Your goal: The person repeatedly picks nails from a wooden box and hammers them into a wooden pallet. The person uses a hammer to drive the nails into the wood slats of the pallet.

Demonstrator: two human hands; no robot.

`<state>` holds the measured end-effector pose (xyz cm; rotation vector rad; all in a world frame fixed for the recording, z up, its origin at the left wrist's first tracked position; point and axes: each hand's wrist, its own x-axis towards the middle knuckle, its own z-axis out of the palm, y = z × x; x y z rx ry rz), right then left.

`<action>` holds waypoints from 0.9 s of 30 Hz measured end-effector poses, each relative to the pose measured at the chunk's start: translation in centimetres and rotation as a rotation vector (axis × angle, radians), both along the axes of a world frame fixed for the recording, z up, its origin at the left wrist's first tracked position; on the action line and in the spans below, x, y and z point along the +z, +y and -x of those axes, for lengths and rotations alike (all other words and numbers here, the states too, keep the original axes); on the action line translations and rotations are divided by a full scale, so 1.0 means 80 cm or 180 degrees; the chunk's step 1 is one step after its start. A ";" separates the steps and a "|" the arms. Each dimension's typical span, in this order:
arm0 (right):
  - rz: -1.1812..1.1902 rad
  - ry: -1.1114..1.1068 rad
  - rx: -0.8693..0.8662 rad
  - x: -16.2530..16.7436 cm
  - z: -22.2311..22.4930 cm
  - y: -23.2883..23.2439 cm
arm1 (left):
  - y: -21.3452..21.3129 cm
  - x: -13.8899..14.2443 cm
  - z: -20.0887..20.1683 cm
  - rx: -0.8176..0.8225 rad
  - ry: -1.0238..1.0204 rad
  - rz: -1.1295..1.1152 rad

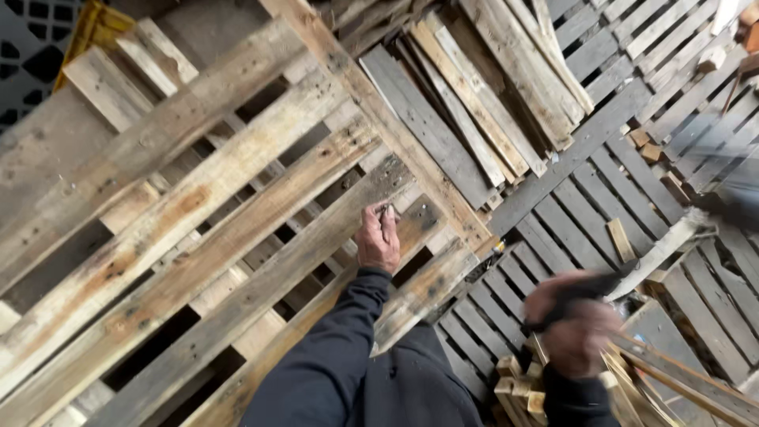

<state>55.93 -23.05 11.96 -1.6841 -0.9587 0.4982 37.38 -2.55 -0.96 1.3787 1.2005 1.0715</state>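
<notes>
Across the left and middle of the view lies a big wooden pallet (182,237), tilted on a diagonal, its weathered slats running from lower left to upper right with dark gaps between them. Beyond it, upper middle, a heap of loose boards (466,103) leans against its far edge, and grey pallets (601,190) cover the ground to the right.

On one slat near the pallet's right end rests the left hand (378,237), fingers pressed together and pinching a small dark thing, seemingly a nail (386,210), upright against the wood. The right hand (573,324) is raised to the right, well apart from the pallet, blurred in motion and closed round the handle of a tool, probably a hammer (656,253); its head is too smeared to make out.

By the look of it, a nail is being set for a blow. The strike would call for a true aim at the nail head, sparing the fingertips just beside it.

Open room is good above the slat. The pallet's right edge lies near the nail, and a stack of wood blocks (518,387) crowds the lower right under the raised arm.
</notes>
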 end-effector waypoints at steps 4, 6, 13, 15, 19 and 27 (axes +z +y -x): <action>-0.2216 0.0758 0.0777 0.029 0.014 0.024 | 0.001 -0.005 0.003 -0.0019 -0.0101 -0.0128; -0.0104 0.0195 0.0416 0.005 0.056 0.035 | 0.002 -0.004 0.003 -0.0082 -0.0039 -0.0008; 0.0235 0.0455 0.0833 -0.010 0.035 0.001 | 0.005 0.002 0.000 -0.0177 0.0143 0.0058; -0.1373 0.1620 0.0957 -0.010 0.022 0.000 | 0.003 -0.001 0.001 -0.0107 -0.0065 -0.0143; -0.0978 0.0781 0.0749 -0.049 0.059 0.005 | -0.001 -0.007 0.001 -0.0105 -0.0017 -0.0009; 0.1332 0.2342 -0.0712 -0.093 0.108 -0.098 | 0.011 0.000 0.004 -0.0257 -0.0090 0.0012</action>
